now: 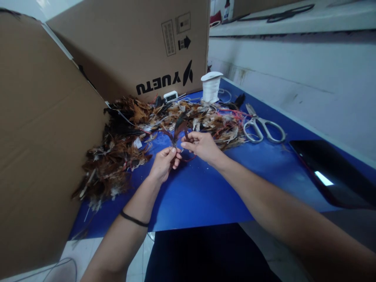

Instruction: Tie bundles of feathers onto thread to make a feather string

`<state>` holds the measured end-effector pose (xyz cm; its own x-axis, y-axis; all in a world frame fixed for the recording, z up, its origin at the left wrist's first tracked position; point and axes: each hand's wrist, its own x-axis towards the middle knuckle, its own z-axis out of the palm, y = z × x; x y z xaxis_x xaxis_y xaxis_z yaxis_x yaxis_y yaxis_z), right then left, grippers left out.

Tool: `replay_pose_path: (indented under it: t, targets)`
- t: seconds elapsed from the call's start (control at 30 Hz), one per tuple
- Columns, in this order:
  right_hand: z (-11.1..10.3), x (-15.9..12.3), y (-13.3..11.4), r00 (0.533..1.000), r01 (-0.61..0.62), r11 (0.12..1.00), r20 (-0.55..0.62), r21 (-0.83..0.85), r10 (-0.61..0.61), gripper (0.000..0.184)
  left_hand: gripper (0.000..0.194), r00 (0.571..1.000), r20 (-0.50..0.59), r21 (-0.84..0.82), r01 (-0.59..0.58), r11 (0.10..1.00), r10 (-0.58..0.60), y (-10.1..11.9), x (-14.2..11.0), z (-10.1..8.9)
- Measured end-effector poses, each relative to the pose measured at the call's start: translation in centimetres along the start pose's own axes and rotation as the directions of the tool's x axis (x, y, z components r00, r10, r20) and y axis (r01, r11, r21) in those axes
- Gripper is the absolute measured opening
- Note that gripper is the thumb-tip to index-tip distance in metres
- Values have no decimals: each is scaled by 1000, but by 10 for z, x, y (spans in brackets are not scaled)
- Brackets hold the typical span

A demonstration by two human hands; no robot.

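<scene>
My left hand pinches the quill ends of a small bundle of dark feathers over the blue table. My right hand is closed beside it, its fingers pinched on a thin red thread that loops under the bundle. The two hands almost touch. A big pile of brown, black and white feathers lies on the left, and more feathers lie behind the hands.
Silver scissors lie to the right of the feathers. A white spool stands at the back. Large cardboard boxes wall off the left and rear. A black tablet lies at the right edge.
</scene>
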<state>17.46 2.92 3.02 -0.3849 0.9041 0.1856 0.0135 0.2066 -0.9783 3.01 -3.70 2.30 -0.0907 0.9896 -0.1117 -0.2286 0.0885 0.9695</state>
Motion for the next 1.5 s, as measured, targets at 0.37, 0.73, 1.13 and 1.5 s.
replay_pose_path:
  t: [0.37, 0.73, 1.13, 1.5]
  targets:
    - [-8, 4, 4, 982, 14, 962, -178, -271, -65, 20, 31, 995, -30, 3, -96, 995, 96, -3, 3, -2]
    - [8, -8, -3, 994, 91, 982, 73, -168, -80, 25, 36, 989, 10, 207, -148, 967, 149, -7, 0, 0]
    - [6, -7, -9, 974, -227, 943, 51, 245, 222, 41, 23, 954, 4, 389, -279, 878, 301, 1, 1, -2]
    - [8, -6, -2, 963, -269, 920, 105, 286, 250, 38, 17, 909, 9, 533, -357, 767, 416, -3, 2, -6]
